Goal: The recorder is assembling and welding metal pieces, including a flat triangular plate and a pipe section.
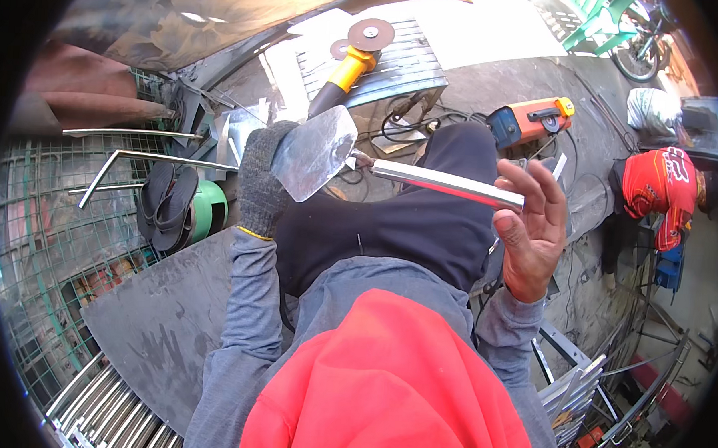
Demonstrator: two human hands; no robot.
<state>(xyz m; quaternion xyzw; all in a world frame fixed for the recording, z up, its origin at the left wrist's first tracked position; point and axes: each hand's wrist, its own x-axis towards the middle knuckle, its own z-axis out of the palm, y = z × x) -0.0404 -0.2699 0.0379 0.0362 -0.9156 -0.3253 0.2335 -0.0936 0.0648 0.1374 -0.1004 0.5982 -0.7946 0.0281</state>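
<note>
A flat silvery metal plate (318, 154) with clipped corners is gripped along its left edge by my left hand (267, 172), which wears a dark grey knitted glove. From the plate's right side a shiny square metal tube (449, 182) runs out over my lap, with a rough brownish joint where the two meet; together they look like a small spade. My bare right hand (535, 232) is at the tube's far end, its fingers apart and slightly bent. Whether it touches the tube I cannot tell. The fingers of the glove are partly hidden behind the plate.
Beyond the plate, a yellow and black angle grinder (351, 70) leans by a slatted metal table (418, 62). An orange welding machine (532, 121) with cables stands ahead right. Left are green wire mesh (55, 211) and bent tubes (113, 161). A person in red (657, 185) bends over at right.
</note>
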